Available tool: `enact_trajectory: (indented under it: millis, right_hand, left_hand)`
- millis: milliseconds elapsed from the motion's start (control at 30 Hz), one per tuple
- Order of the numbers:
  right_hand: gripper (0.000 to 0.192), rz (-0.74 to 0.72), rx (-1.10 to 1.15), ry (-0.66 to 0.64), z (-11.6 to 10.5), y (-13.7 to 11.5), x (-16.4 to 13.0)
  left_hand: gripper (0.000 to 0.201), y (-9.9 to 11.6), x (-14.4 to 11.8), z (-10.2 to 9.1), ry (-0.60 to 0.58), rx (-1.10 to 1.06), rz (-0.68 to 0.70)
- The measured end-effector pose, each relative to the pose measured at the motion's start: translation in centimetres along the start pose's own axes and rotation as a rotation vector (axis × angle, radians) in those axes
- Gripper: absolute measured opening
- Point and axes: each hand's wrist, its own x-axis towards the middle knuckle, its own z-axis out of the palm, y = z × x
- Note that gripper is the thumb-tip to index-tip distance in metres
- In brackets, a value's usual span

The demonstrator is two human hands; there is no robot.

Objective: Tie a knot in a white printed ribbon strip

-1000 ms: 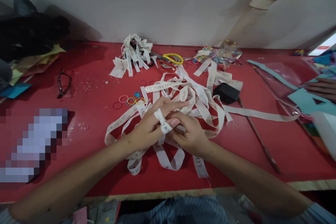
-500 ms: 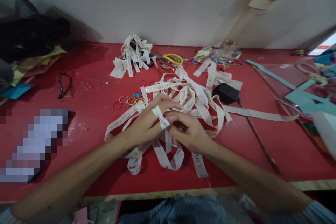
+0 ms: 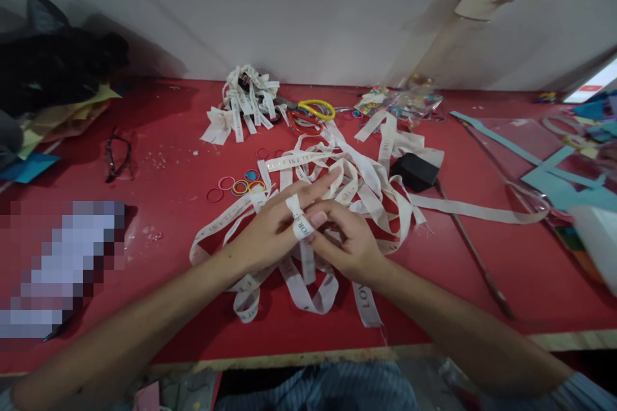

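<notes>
A white ribbon [image 3: 303, 226] printed with dark letters is looped round the thumb of my left hand [image 3: 270, 226]. Its other fingers are partly curled, with the index finger stretched toward the pile. My right hand [image 3: 354, 241] has its thumb and bent fingers pinched on the ribbon at the left thumb tip. One end of this ribbon hangs below the hands. Beneath and behind both hands, a loose tangle of the same ribbon [image 3: 371, 180] spreads over the red table [image 3: 168, 257]. What lies inside my right palm is hidden.
Small coloured rings [image 3: 226, 184] lie left of the tangle. Behind it are scissors [image 3: 317, 109] with yellow and red handles and a bunch of cut ribbon pieces [image 3: 248, 99]. A black-headed stick [image 3: 417, 171] lies right, glasses [image 3: 117, 155] left, above a blurred phone-like slab [image 3: 72, 263].
My left index finger has straightened and moved away from the right hand's fingers. The ribbon loop on the thumb shows more of its face. Both hands stay in nearly the same place.
</notes>
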Motion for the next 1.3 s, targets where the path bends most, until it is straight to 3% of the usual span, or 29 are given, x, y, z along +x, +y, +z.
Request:
enact_trajectory:
  millis: [233, 467, 667, 900, 1067, 1167, 1300]
  right_hand:
    - [0.010, -0.006, -0.079, 0.016, -0.1, 0.1, 0.2]
    - [0.021, 0.011, -0.071, 0.025, 0.0, 0.5, 0.3]
    - [0.009, 0.005, -0.052, 0.021, -0.2, 0.3, 0.3]
    - [0.005, 0.023, -0.067, 0.008, 0.0, 0.5, 0.4]
    - [0.008, 0.035, -0.113, 0.006, 0.2, 0.5, 0.5]
    - [0.010, 0.109, -0.071, -0.021, 0.0, 0.4, 0.6]
    - [0.008, 0.167, 0.024, -0.049, -0.1, 0.5, 0.6]
  left_hand:
    - [0.051, 0.4, 0.4, -0.1, -0.043, -0.046, -0.049]
    - [0.050, 0.3, 0.6, 0.0, -0.004, -0.125, -0.052]
    - [0.056, 0.3, 0.6, 0.0, -0.026, -0.186, -0.066]
    - [0.060, 1.1, 0.1, -0.4, -0.059, -0.160, -0.311]
    - [0.052, 0.3, 0.5, -0.4, -0.038, -0.131, -0.185]
    - [0.056, -0.7, 0.8, -0.6, 0.003, -0.149, -0.086]
    - [0.066, -1.3, 0.8, -1.1, 0.012, -0.174, -0.060]
